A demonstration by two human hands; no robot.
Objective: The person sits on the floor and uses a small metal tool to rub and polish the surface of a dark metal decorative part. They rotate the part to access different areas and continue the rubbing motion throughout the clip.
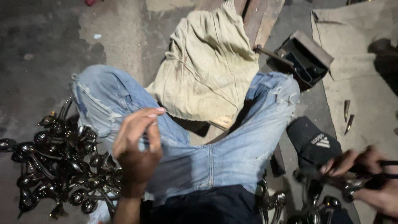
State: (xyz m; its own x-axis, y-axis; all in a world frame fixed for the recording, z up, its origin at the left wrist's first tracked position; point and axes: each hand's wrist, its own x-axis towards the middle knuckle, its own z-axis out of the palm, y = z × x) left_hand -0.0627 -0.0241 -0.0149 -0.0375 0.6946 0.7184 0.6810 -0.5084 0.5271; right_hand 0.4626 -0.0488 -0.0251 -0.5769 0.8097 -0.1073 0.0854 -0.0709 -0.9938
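Left hand (139,139) raised, fingers loosely curled, beside dark metal spoons (62,161).

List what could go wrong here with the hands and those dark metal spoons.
1. The right hand is blurred with motion while gripping dark metal pieces; a piece could slip or nick the fingers.
2. The spoon pile lies loose on the floor by the left knee; a shift of the leg may scatter it.
3. The left hand hangs above the lap, fingers pinched with nothing visible in them, so the right hand alone steadies the work.
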